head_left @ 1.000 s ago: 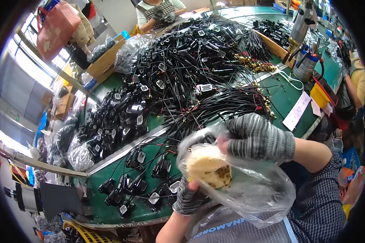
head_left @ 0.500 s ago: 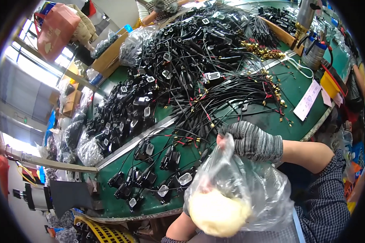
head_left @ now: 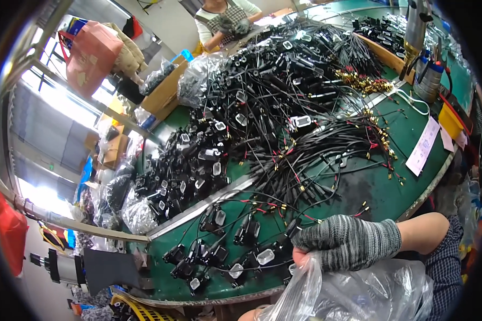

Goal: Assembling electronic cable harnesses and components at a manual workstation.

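My right hand (head_left: 348, 243), in a grey striped knit glove with bare fingertips, is closed on the gathered top of a clear plastic bag (head_left: 369, 289). The bag hangs crumpled at the lower edge, and its lower part lies outside the picture. Of my left arm only a sliver of skin (head_left: 250, 315) shows beside the bag; the fingers are hidden. Just left of my right hand, several black plastic housings with clear windows (head_left: 214, 254) lie on the green table (head_left: 219, 293). Beyond them spreads a bundle of black cables (head_left: 326, 142) with gold and red tips.
A large heap of black cabled parts (head_left: 273, 69) covers the table's middle, crossed by a metal strip (head_left: 203, 206). Pink paper slips (head_left: 424, 145) and a tool holder (head_left: 428, 80) stand at right. Across the table is another person in gloves (head_left: 230, 24). A yellow basket (head_left: 139, 310) is at lower left.
The view has tilted up, so the table sits lower. The pale round thing in the bag and my left hand's glove have dropped out of sight. My right hand still grips the bag.
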`<state>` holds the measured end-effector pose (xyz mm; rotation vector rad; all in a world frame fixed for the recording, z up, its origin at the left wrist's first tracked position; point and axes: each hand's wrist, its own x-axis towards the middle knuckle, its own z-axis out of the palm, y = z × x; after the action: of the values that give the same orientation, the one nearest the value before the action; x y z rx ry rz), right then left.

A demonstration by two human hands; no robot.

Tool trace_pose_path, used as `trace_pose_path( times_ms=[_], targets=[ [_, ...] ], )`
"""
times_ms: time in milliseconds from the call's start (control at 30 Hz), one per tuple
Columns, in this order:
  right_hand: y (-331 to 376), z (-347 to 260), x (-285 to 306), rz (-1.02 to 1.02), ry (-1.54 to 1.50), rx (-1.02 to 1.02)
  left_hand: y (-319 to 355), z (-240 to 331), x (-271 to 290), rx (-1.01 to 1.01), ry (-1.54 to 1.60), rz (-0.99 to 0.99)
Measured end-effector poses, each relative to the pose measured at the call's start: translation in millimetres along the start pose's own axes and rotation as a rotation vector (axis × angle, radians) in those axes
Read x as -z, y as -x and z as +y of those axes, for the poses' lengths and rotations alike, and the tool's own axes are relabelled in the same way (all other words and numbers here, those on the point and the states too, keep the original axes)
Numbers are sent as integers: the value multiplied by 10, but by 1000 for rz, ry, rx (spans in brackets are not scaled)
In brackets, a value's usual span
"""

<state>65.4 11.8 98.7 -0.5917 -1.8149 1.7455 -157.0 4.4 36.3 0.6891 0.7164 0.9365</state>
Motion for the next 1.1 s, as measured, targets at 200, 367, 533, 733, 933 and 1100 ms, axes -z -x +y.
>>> trace_pose_path(
  times_ms=[200, 367, 533, 733, 933, 1100],
  targets=[
    [43, -155, 20, -1, -154, -59, 149, -127, 66, 36, 49, 69],
    [-52, 99, 93, 60, -105, 88, 211, -226, 56, 66, 93, 80],
    [-144, -30, 145, 53, -141, -281, 190, -465, -20, 133, 175, 44],
    [-227, 97, 276, 48, 17, -157, 253, -683, -137, 231, 256, 39],
    [-241, 241, 438, 180, -54, -265, 340, -651, -206, 233, 271, 51],
    [-86, 776, 704, 360, 94, -275, 127, -552, -277, 153, 265, -26]
  ],
)
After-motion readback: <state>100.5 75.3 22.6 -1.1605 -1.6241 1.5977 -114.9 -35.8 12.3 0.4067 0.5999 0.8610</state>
